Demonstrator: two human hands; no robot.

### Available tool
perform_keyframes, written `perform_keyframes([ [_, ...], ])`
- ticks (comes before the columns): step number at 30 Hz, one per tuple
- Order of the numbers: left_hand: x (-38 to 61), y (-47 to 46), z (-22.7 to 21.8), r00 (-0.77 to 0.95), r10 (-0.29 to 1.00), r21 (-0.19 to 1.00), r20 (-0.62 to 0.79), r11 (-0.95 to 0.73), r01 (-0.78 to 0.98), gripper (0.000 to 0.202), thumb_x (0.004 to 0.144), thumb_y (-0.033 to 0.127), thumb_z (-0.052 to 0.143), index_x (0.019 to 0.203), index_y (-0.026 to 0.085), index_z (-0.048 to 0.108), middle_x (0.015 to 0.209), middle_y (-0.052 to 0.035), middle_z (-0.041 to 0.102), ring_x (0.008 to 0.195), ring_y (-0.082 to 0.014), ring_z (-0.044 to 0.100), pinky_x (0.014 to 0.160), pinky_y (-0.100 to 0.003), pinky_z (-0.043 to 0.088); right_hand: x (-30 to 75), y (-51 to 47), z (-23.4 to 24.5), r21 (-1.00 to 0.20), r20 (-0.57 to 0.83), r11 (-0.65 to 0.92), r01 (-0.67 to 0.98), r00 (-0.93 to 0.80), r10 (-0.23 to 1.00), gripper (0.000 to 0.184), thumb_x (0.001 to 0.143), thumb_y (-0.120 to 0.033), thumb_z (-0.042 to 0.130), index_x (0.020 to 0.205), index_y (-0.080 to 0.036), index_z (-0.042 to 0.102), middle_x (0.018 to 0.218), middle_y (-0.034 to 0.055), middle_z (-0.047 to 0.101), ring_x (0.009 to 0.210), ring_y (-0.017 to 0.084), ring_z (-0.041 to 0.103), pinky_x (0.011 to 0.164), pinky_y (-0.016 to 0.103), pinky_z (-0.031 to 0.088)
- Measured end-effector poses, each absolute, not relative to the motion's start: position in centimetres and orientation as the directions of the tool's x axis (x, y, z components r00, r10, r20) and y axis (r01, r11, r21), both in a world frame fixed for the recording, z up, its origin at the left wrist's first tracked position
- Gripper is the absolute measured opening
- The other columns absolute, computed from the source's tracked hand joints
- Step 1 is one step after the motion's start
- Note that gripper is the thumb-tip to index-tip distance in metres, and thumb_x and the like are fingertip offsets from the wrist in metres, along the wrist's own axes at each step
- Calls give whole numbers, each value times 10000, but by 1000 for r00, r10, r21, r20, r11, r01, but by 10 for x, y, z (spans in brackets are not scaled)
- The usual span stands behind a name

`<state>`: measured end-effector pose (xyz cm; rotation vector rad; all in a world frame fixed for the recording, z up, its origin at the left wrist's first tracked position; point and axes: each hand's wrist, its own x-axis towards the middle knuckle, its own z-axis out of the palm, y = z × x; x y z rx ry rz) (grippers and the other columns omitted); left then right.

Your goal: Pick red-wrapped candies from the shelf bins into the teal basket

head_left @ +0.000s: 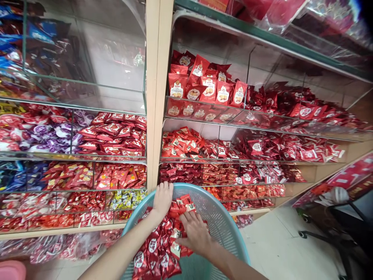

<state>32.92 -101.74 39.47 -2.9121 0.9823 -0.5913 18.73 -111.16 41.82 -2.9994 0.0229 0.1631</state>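
Observation:
A teal mesh basket point(217, 217) sits low in the middle of the view, part full of red wrapped sweets point(157, 252). My left hand point(162, 199) curls over the basket's far rim and holds it. My right hand point(196, 233) lies inside the basket on the pile, fingers closed round several red sweet packets point(183, 206). Behind the basket rise glass-fronted shelves of packaged sweets.
Glass shelf bins hold red snack packets point(204, 87) upper middle, red sweets point(186, 146) below them, purple and white sweets point(43, 134) at left, yellow sweets point(125, 198). A wooden upright point(154, 97) divides the shelves. Pale floor tiles point(279, 245) lie at right beside a dark cart point(335, 221).

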Motion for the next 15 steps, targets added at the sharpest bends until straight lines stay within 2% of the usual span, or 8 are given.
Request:
perform_keyframes([
  [2, 329, -1017, 395, 731, -587, -137, 348, -803, -580, 291, 825, 122, 432, 1106, 143, 505, 954, -98, 541, 885, -208, 474, 783, -345, 401, 191, -1110, 416, -155, -124, -988, -1, 992, 18, 529, 651, -512, 674, 1037, -172, 551, 1103, 124, 583, 1060, 309, 502, 917, 474, 374],
  [6, 328, -1017, 397, 736, -584, -130, 342, -805, -579, 271, 821, 110, 432, 1076, 142, 517, 942, -100, 546, 871, -212, 477, 774, -347, 401, 196, -1111, 410, -157, -131, -988, -1, 991, 20, 517, 645, -510, 673, 1014, -170, 546, 1097, 119, 578, 1046, 306, 490, 909, 472, 363],
  [15, 328, -1017, 397, 733, -587, -117, 344, -801, -587, 279, 818, 123, 457, 1091, 130, 519, 945, -105, 535, 877, -213, 473, 782, -348, 395, 188, -1121, 409, -233, -181, -971, 62, 978, 106, 473, 654, -424, 683, 1033, -193, 519, 1075, 77, 585, 1026, 281, 477, 919, 450, 338],
])
